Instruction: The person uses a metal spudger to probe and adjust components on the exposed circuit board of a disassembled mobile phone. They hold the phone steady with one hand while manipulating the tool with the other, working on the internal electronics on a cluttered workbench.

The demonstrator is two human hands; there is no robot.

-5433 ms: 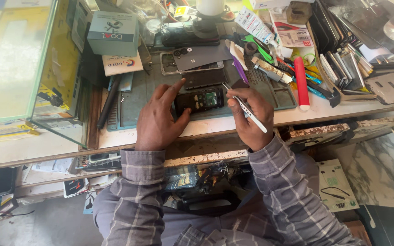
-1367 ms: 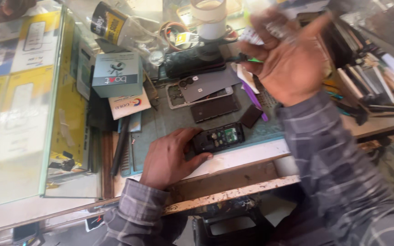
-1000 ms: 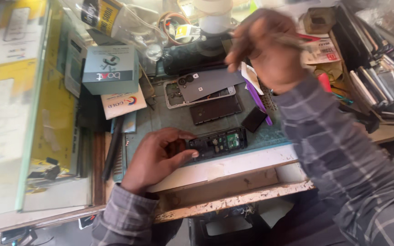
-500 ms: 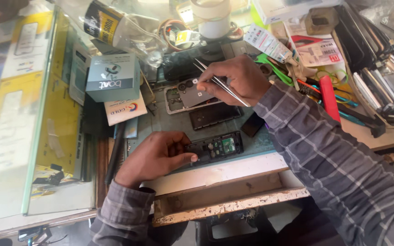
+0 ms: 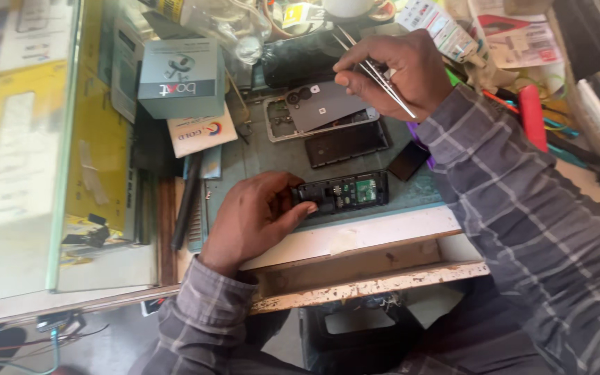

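A cluttered repair worktop [image 5: 355, 232] with a worn white front edge carries a green mat. Nearest, the left hand [image 5: 258, 217] curls its fingers around the end of an opened small phone [image 5: 345, 192], circuit board showing, lying flat on the mat. Just beyond lie a dark panel [image 5: 347, 143] and a phone frame with grey back cover [image 5: 317, 111]. Above these the right hand [image 5: 401, 73] pinches metal tweezers [image 5: 376, 73]. A grey box [image 5: 180, 78] stands far left.

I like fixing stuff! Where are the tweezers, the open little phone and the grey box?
tweezers [image 5: 376, 73]: head view, middle of the metal arms.
open little phone [image 5: 345, 192]: head view, its circuit board.
grey box [image 5: 178, 75]: head view, its top face.
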